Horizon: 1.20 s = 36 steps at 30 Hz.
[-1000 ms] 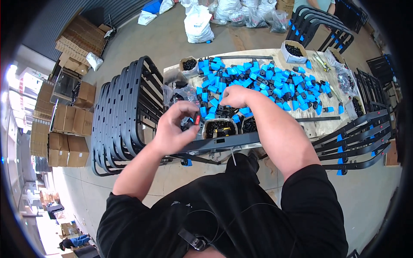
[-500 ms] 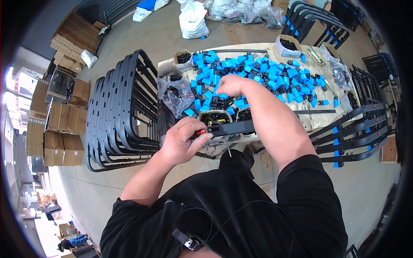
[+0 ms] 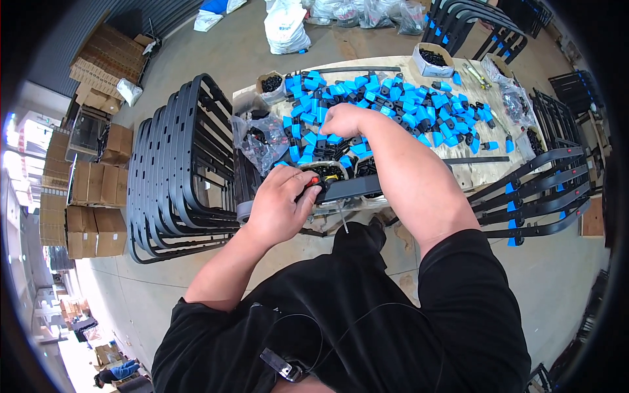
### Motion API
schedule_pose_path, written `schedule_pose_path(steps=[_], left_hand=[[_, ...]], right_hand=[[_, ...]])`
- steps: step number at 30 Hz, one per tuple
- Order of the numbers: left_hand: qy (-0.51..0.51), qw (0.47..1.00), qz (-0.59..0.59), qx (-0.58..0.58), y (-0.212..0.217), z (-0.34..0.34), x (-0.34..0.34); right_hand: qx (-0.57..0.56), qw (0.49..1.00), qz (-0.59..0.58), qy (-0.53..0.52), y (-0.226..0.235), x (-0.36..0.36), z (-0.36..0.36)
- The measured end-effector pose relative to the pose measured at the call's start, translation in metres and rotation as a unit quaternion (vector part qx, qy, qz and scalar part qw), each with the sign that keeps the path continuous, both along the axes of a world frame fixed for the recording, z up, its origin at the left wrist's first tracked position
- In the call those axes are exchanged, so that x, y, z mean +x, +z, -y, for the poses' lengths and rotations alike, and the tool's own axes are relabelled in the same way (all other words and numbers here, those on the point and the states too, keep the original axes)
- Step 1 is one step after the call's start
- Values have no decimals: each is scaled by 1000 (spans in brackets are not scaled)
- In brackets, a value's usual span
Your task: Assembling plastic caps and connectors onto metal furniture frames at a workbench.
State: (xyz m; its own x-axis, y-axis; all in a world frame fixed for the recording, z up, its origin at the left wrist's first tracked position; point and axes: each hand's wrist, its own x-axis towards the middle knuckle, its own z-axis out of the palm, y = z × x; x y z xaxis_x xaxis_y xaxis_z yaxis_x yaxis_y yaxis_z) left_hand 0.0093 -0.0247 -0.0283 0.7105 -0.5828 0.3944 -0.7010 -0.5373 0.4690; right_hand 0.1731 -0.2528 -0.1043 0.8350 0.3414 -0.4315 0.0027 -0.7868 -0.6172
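Factory assembly floor: concrete, stacked black frames (image 3: pixel 177 164), cardboard boxes (image 3: pixel 92 216), blue-part-strewn workbench (image 3: pixel 472 171).

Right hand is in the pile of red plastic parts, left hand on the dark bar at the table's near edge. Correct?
Not quite: the head view shows the plastic parts are blue, not red. The rest holds: the right hand is in that pile, and the left hand is on the dark bar at the near edge of the table.

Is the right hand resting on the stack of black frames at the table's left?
No: the right hand reaches into the pile of blue parts on the table, well apart from the black frames.
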Motion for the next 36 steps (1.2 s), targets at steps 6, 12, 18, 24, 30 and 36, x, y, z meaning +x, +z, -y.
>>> schedule_pose_path(steps=[6, 12, 18, 24, 30, 36], left_hand=[[-34, 999, -29, 22, 9, -5, 4], [-45, 997, -22, 51, 8, -2, 3], [-33, 992, 63, 107, 1, 5, -14], [-10, 977, 84, 198, -5, 2, -25], [-26, 976, 60, 207, -7, -4, -20], [73, 984, 5, 163, 20, -43, -22]], right_hand=[[11, 1000, 5, -8, 5, -3, 1], [11, 1000, 0, -7, 1, -1, 0], [5, 1000, -2, -7, -4, 1, -1], [8, 1000, -1, -4, -4, 2, -6], [13, 1000, -12, 0, -4, 0, 2], [-2, 998, -66, -24, 1, 0, 8]])
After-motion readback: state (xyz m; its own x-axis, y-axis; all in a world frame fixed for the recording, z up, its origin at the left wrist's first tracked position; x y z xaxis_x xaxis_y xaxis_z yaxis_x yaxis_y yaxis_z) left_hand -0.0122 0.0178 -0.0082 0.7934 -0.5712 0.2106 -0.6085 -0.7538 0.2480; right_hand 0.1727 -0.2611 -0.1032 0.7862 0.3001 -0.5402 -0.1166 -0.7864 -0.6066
